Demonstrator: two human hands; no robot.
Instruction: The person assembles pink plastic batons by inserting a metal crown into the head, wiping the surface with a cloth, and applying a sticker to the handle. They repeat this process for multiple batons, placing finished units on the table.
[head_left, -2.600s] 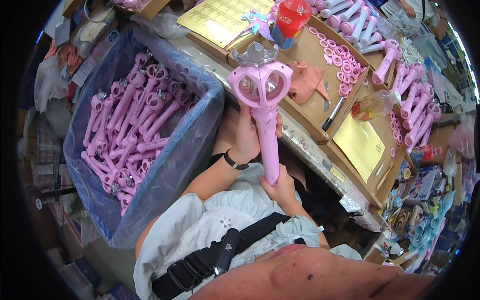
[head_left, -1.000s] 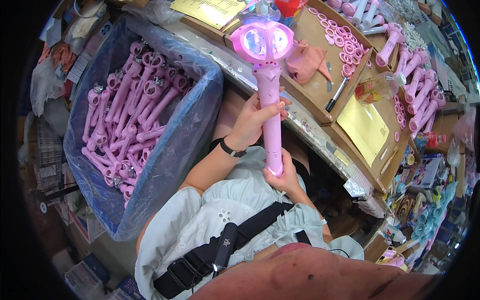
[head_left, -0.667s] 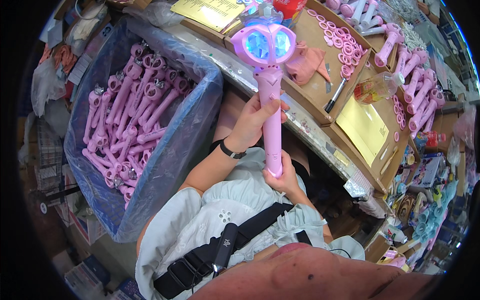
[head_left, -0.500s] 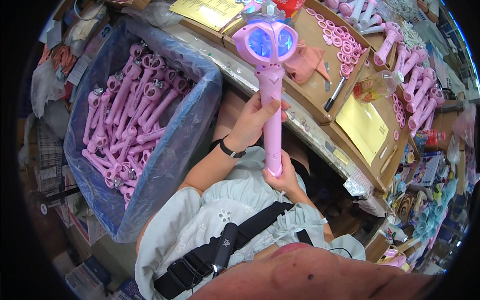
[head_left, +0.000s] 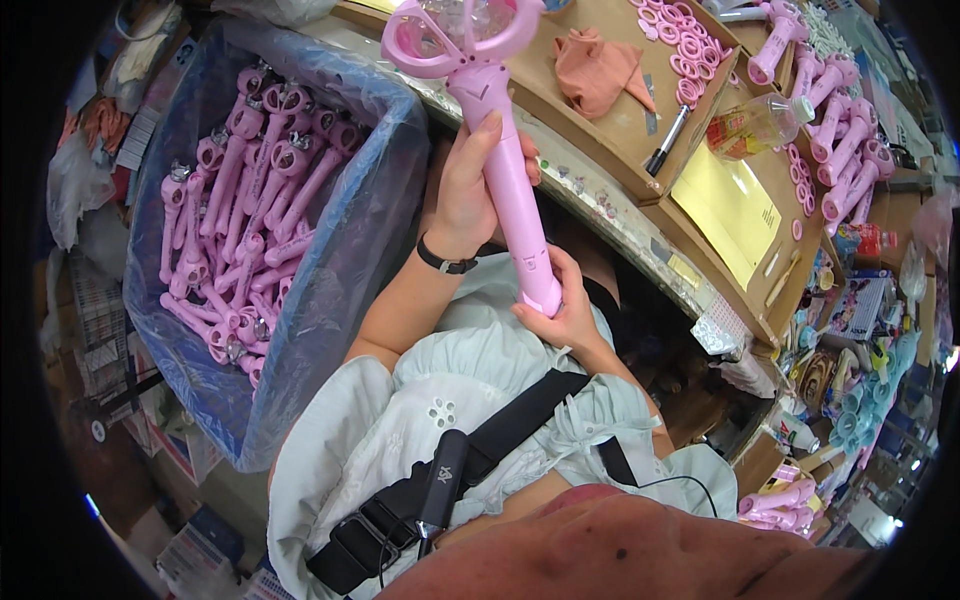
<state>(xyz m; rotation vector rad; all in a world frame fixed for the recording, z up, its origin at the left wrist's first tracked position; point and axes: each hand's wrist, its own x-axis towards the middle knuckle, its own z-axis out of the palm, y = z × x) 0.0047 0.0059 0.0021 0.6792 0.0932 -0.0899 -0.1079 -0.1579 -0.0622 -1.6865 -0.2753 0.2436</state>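
A blue-lined bin (head_left: pixel 330 300) of pink wands (head_left: pixel 240 220) sits to the left; on the table (head_left: pixel 600 110) lie an orange cloth (head_left: pixel 600 70), pink rings (head_left: pixel 690 50), a pen (head_left: pixel 668 142), a bottle (head_left: pixel 755 125) and yellow sheets (head_left: pixel 735 210). The held wand (head_left: pixel 500 150) is smooth pink plastic, its clear heart-shaped head up and away, shaft slanting down toward the body. The left hand (head_left: pixel 470 190) has its grip wrapped around mid-shaft; the right hand (head_left: pixel 565 310) is clamped on the base.
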